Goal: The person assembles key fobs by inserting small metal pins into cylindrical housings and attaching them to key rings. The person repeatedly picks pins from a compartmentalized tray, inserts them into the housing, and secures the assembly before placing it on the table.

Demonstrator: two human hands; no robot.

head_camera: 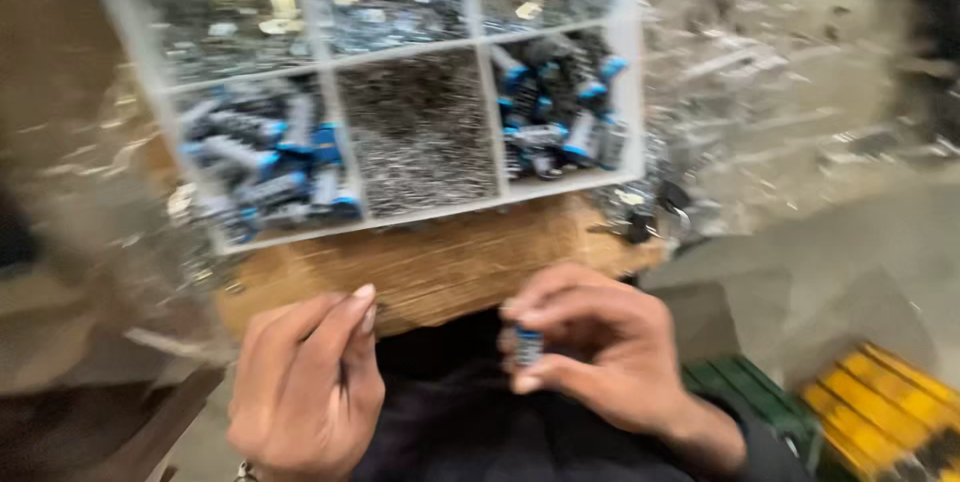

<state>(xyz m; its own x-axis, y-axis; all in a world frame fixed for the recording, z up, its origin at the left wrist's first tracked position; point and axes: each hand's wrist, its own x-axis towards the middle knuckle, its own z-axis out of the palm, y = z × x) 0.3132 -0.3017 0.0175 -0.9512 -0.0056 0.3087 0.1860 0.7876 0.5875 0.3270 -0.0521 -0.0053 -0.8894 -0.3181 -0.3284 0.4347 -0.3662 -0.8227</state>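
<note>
Small blue-capped part [528,344] was pinched by right hand [600,357] at lower centre, held near for fitting. Left hand [305,387] pinched thin dark pin [343,374]. Divided tray [420,207] was kept above, within reach.

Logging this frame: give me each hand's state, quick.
Left hand: fingers pinched shut; anything held is too blurred to tell.
Right hand: shut on a small blue and silver part.
</note>
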